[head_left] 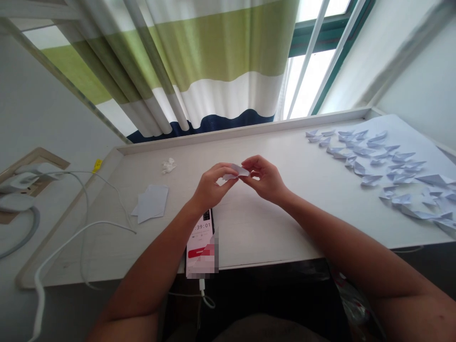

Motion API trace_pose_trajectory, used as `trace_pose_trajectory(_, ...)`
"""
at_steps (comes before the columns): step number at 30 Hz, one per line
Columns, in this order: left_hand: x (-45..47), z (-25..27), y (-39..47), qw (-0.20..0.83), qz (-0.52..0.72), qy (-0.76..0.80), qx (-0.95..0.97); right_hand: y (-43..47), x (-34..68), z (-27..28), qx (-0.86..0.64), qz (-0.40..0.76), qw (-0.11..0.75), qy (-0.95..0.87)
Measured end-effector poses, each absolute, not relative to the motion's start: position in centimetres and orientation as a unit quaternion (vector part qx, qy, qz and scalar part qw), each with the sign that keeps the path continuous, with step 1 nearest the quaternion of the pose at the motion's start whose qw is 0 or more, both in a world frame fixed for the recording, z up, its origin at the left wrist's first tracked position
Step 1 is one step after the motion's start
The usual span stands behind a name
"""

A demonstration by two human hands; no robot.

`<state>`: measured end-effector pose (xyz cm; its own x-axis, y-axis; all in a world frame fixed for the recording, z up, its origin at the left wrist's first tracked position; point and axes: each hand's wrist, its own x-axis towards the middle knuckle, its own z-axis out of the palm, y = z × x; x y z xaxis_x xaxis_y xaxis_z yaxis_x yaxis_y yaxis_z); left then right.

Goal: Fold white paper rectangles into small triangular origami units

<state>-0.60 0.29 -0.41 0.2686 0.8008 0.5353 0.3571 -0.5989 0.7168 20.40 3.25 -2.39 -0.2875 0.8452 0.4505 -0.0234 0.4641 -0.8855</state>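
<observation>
A small piece of folded white paper (239, 170) is held between both hands above the middle of the white table (242, 232). My left hand (213, 184) pinches its left end between thumb and fingers. On the right end, the thumb and fingertips of my right hand (265, 178) close around the paper. Its exact folds are partly hidden by the fingers. Many folded paper shapes, resembling little boats (372, 180), lie spread over the right side of the table. To the left rests a small stack of flat white paper sheets (152, 203).
A phone (201, 244) with a charging cable lies at the front edge under my left forearm. Crumpled paper (168, 166) sits at the back left. White cables (85, 228) run from a wall socket (32, 183) across the left side. A striped curtain (213, 61) hangs behind.
</observation>
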Motion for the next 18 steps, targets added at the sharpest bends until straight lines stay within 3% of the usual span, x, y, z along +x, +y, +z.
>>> trace_pose_trajectory(6, -0.74, -0.61, 0.32, 0.276, 0.496, 0.420, 0.708, 3.79, 20.31, -2.77, -0.294, 0.442, 0.537, -0.655)
trace_pose_trajectory(14, -0.52, -0.78, 0.79, 0.445, 0.557, 0.368, 0.597, 3.80, 20.23, -2.75, -0.295, 0.468, 0.535, -0.638)
trace_pose_trajectory(18, -0.36, -0.93, 0.92, 0.454, 0.553, 0.406, 0.569, 3.70, 20.26, -2.87, -0.299, 0.439, 0.534, -0.658)
